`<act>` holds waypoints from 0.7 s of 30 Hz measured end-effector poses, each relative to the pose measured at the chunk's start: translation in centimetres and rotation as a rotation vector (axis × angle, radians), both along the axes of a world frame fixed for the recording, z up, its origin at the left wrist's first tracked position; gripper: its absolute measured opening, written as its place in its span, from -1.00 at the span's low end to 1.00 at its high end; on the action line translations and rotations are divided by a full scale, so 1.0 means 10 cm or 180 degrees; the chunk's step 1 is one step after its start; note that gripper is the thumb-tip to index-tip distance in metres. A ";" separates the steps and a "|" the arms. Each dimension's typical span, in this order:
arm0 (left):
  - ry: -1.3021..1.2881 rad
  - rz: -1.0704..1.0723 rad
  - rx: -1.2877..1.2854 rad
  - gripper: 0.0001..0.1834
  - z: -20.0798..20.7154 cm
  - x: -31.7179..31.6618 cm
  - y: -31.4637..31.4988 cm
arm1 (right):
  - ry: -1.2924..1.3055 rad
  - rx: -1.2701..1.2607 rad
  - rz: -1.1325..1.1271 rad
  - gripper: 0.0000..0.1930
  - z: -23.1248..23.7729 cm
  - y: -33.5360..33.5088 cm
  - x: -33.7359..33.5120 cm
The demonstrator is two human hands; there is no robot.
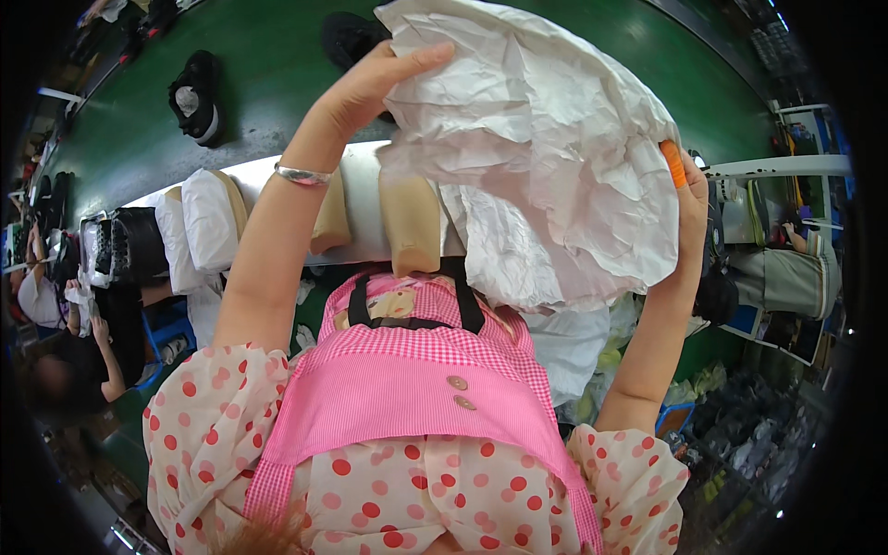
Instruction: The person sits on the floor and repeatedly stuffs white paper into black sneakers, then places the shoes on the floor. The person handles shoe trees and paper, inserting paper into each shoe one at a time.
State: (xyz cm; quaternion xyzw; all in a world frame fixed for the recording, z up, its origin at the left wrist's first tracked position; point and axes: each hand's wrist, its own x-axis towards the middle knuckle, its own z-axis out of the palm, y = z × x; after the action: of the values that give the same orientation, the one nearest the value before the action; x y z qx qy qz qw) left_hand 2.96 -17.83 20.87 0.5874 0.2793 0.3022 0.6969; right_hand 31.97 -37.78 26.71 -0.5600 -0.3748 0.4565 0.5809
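A large sheet of crumpled white paper (546,139) is spread between my two raised hands. My left hand (393,76) grips its upper left edge, the thumb lying on top and the other fingers hidden behind. My right hand (692,190) pinches the paper's right edge; one finger wears an orange cover (672,163). Beyond my left hand a black shoe (351,39) is partly hidden by that hand and the paper. Below the sheet, beige smooth forms (412,222) stand on a pale ledge (365,199).
Another black shoe (194,100) with white stuffing sits on the green table (268,55). White-wrapped beige forms (211,220) line the ledge at left. People work at far left (79,342) and far right (777,277). A white rail (777,166) juts in at right.
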 end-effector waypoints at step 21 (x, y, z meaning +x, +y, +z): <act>0.0104 -0.0012 -0.1010 -0.59 0.05 0.56 -0.44 | -0.3156 0.0522 -0.0092 -0.33 -0.29 0.23 -1.02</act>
State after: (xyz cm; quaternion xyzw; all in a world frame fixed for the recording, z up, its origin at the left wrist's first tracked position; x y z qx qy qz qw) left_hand 8.60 -22.27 21.42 0.4752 0.3338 0.2434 0.7768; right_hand 21.73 -35.45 23.77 -0.6672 -0.6326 0.0965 0.3813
